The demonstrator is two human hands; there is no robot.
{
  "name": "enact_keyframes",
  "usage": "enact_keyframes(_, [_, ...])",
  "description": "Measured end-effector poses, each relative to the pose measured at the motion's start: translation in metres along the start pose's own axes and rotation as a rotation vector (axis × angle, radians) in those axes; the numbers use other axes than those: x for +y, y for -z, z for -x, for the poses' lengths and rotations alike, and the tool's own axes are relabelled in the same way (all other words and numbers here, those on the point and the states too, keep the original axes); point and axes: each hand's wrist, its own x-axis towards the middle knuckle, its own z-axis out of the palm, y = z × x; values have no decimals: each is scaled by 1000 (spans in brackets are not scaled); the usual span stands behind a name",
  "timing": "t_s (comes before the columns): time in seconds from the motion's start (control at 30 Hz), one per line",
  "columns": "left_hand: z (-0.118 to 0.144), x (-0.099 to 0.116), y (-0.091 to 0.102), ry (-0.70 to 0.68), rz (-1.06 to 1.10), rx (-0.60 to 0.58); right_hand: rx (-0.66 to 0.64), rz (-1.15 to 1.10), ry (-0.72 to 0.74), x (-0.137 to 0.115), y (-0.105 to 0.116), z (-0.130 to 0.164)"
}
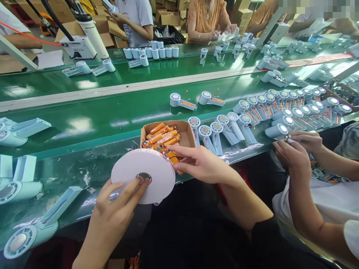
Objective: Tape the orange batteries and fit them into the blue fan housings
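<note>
Closest to me is the left hand (pixel 116 213), two fingertips pushed into the center hole of a white roll (pixel 143 162) and the rest curled against its face, so it's got a proper hold. The roll is tilted up at the near edge of the ledge (pixel 73 170), covering part of an open carton (pixel 186 138) full of orange batteries (pixel 164 136). Right hand (pixel 206 164) is at the roll's right edge, thumb and forefinger a bit apart with some orange showing between; can't tell if they're pinching anything.

The ledge is dark green and shiny, scuffed with pale scraps and smears. Pale blue fans (pixel 22 239) lie along its left end, more fans (pixel 223 119) sit right of the carton, and further right a co-worker's hands (pixel 297 147) are busy by another lot.

Past that there's a glossy green belt (pixel 126 108) with lamp glare all over it and two fans (pixel 182 101) with bits of orange showing. Then a whitish rail (pixel 126 86), then a second green strip (pixel 168 71) with blue cups (pixel 153 53) bunched up. Way back: a person in an orange top (pixel 206 22), one in a pale tee (pixel 137 22), and piles of cardboard boxes (pixel 168 18).
</note>
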Motion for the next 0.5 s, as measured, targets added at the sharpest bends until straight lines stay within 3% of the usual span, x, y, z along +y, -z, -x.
enact_keyframes(0.07, [-3,5,2,13,-10,20,70,-223,14,11,-14,-4])
enact_keyframes(0.2, [-9,31,-2,104,-2,52,525,-639,159,35,-60,-12])
enact_keyframes(0.27, [-5,47,-7,86,84,24,642,-694,212,41,-63,-13])
enact_keyframes(0.33, [0,63,-11,-17,224,5,686,-659,266,40,-39,-12])
enact_keyframes(0.4, [-2,73,-11,-130,359,-33,803,-630,377,33,2,-14])
enact_keyframes(0.47, [-16,69,-11,-110,395,-76,984,-640,562,24,37,-22])
enact_keyframes(0.5, [-27,60,-11,-46,372,-112,1011,-633,593,19,46,-27])
